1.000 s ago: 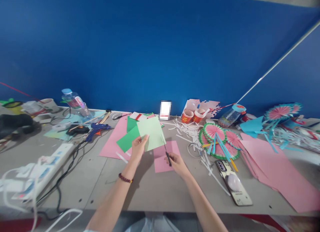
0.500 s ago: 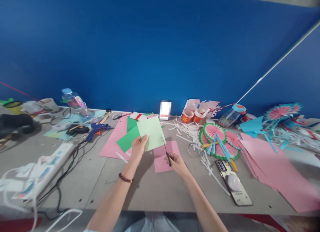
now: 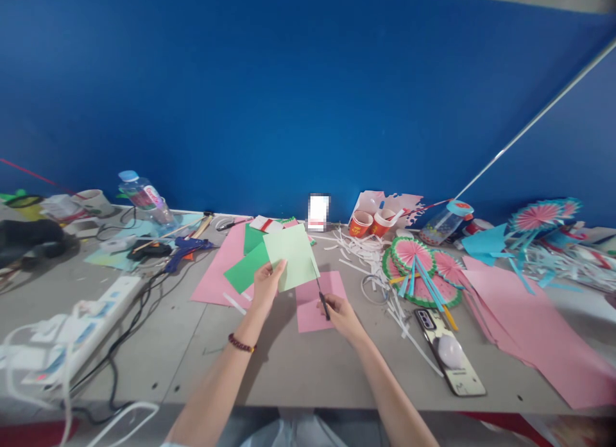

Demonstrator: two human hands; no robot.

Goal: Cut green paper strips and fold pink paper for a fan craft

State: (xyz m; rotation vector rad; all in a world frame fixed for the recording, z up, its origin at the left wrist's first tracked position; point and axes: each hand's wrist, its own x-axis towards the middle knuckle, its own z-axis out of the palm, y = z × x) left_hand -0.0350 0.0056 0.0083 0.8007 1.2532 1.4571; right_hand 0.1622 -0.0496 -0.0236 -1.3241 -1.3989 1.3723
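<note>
My left hand pinches the lower edge of a light green paper sheet and holds it up above the grey table. My right hand is closed on a pair of small scissors, whose blades point up at the sheet's lower right edge. A small pink paper lies on the table under both hands. A darker green sheet and a large pink sheet lie just behind my left hand.
A phone lies right of my right arm, beside paper fans, white paper strips and large pink sheets. Two red cups stand at the back. A power strip, cables, a glue gun and a bottle sit left.
</note>
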